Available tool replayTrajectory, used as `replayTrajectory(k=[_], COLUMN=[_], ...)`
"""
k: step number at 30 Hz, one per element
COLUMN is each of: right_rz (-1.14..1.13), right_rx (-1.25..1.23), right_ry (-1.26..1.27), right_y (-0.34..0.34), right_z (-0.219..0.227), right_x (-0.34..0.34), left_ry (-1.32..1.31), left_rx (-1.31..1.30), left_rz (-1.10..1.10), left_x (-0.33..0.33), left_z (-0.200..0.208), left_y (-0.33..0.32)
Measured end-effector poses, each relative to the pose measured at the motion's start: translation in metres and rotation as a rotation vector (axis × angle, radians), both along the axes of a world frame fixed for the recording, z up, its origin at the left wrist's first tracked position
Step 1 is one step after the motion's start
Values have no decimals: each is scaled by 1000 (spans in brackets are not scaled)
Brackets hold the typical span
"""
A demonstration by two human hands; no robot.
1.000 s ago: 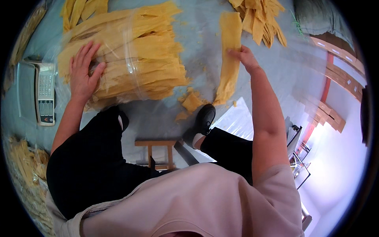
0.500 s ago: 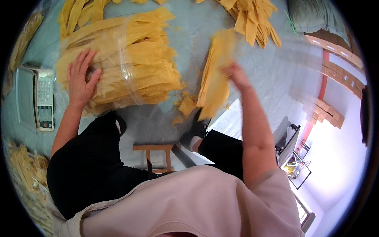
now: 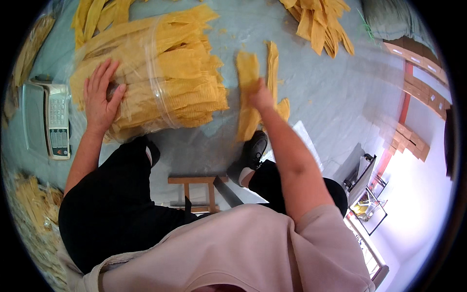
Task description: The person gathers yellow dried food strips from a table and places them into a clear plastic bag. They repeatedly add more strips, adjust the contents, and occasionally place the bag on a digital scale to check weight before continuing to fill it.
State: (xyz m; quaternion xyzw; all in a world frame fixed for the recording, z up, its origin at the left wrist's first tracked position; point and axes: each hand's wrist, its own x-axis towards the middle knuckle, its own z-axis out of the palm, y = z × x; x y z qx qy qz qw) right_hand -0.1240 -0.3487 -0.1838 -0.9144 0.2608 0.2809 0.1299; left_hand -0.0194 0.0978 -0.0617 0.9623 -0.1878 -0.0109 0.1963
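Observation:
A thick bundle of flat yellow ribbed strips, perhaps dried tofu skin, lies in a clear plastic bag (image 3: 154, 82) on the floor at the left. My left hand (image 3: 103, 100) rests on its top, fingers stretched out. Just right of the bundle, my right hand (image 3: 261, 97), a little blurred, is closed on a long yellow strip (image 3: 248, 119); whether it is one layer or several I cannot tell. Beyond that hand a narrow yellow strip (image 3: 272, 63) lies on the floor, and a short yellow piece (image 3: 283, 109) shows beside my right forearm.
More yellow strips (image 3: 318, 24) lie heaped at the far right, others (image 3: 95, 19) at the far left. A scale with a keypad (image 3: 57, 119) stands left of the bundle. Bagged strips (image 3: 31, 199) lie lower left. A wooden stool (image 3: 194, 180) is between my legs; cardboard boxes (image 3: 428, 87) line the right.
My right hand has swung left toward the bundle, holding a yellow strip. A narrow strip now lies apart to its right. The scraps by the bundle's lower right end no longer show. My left hand stays put.

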Motion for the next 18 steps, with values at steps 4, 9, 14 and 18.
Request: replayTrajectory(k=[4, 9, 14, 18], right_rz=[64, -559, -930, -505], right_rx=[-37, 639, -234, -363], right_ry=[-171, -669, -234, 288], right_y=[-42, -134, -171, -175], right_z=[43, 65, 46, -27], right_x=[72, 28, -124, -171], left_ry=[18, 24, 13, 27], left_rx=[16, -16, 14, -28], left_rz=[0, -2, 6, -27], left_x=[0, 0, -1, 4], left_z=[3, -1, 3, -4], left_y=[0, 2, 2, -8])
